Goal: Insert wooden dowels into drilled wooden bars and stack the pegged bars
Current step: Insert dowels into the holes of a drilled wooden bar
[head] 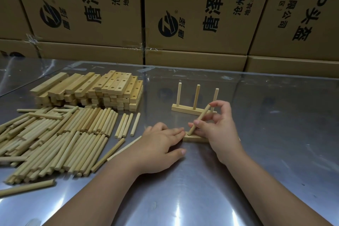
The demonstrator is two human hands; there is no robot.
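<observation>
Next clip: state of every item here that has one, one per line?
pegged bar: flat, three dowels upright in it.
second bar: flat, partly hidden under hands.
held dowel: tilted, lower tip on second bar.
left hand: fingers straight, touching second bar.
right hand: pinches held dowel.
loose dowels: lying piled.
drilled bars: stacked, unpegged.

Right of the pale wooden bar with three upright round pegs (185,110), the shiny steel tabletop (275,124) lies open; behind it, brown printed cardboard boxes (192,46) form a wall. Left of it stands a stack of pale drilled wooden bars (95,88); left and nearer, a heap of loose pale wooden dowels (55,137). Just in front, the left hand (157,145) and the right hand (220,130) — pinching a tilted dowel (200,119) — crowd a low wooden bar (194,138).
</observation>
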